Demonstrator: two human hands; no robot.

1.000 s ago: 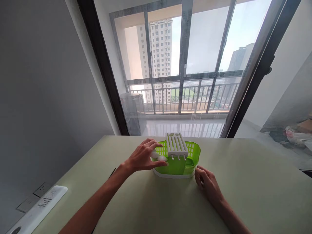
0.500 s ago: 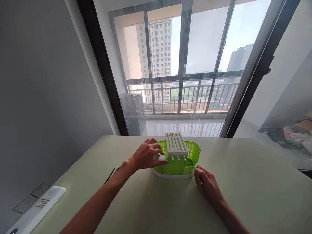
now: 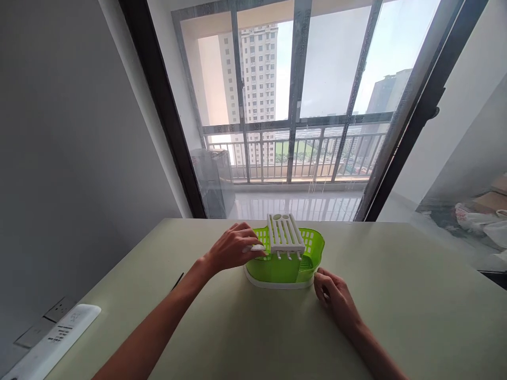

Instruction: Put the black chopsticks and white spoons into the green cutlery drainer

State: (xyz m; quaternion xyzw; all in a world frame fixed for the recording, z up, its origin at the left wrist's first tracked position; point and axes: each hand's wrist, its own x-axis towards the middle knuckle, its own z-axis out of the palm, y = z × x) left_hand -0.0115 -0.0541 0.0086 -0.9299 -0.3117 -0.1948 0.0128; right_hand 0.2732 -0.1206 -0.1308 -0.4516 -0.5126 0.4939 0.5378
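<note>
- Since the earlier frame, the left hand (image 3: 233, 248) has lifted slightly; its white piece (image 3: 258, 247) now shows thinner.
- Its grip is clamped on this smooth piece, at the green basket's (image 3: 277, 271) left end, not yet released.
- The oval plastic basket, with square holes, stands on the counter (image 3: 253, 338); the slotted white rack (image 3: 288, 247) already rests across it.
- Right hand (image 3: 336, 294): fingers curled together near the right end; I cannot tell if they hold something.
</note>
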